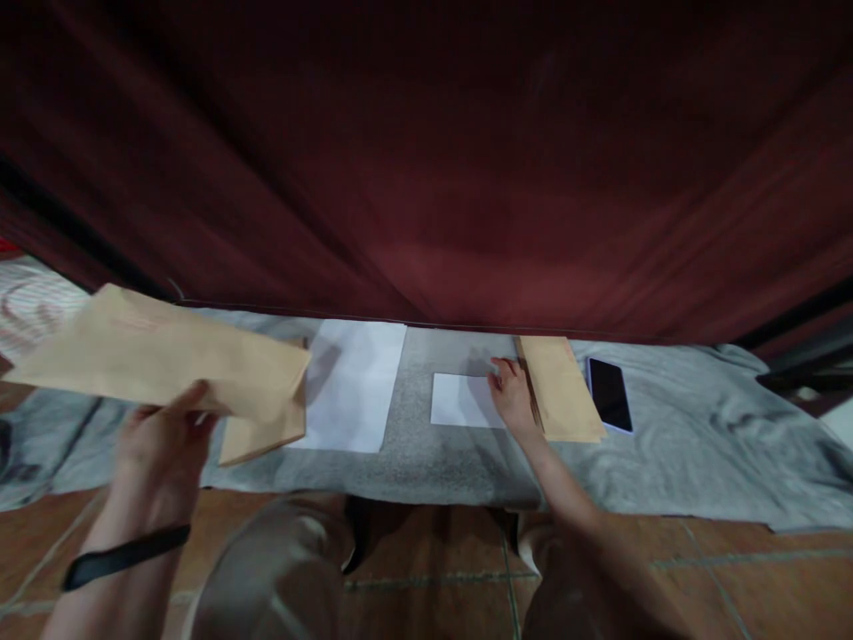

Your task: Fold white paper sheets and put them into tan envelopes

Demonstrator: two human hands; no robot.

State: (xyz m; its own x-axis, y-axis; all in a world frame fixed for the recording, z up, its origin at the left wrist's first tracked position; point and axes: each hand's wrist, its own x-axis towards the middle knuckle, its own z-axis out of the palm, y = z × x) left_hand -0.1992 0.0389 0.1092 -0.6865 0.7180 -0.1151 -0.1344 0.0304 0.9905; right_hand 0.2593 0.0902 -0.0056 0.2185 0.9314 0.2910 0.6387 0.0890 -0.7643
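Note:
At the left, my left hand (163, 436) is closed on a large brown envelope (179, 351), its thumb on the near face, and holds it up above the cloth. Under it, partly covered, lies a stack of brown envelopes (259, 440). My right hand (511, 391) hovers by the right end of a small white piece of paper (463, 400), its fingers apart and slightly bent, with nothing seen in them. Just right of that hand rests another pile of brown envelopes (563, 387). Larger white sheets (356, 382) lie between the left stack and the small paper.
A phone (609, 396) lies right of the right envelope pile. Grey cloth (699, 436) covers the low surface, rumpled toward the right. A dark red fabric wall (466, 196) rises along the back edge. My knees (280, 569) are below the front edge, above a tiled floor (426, 596).

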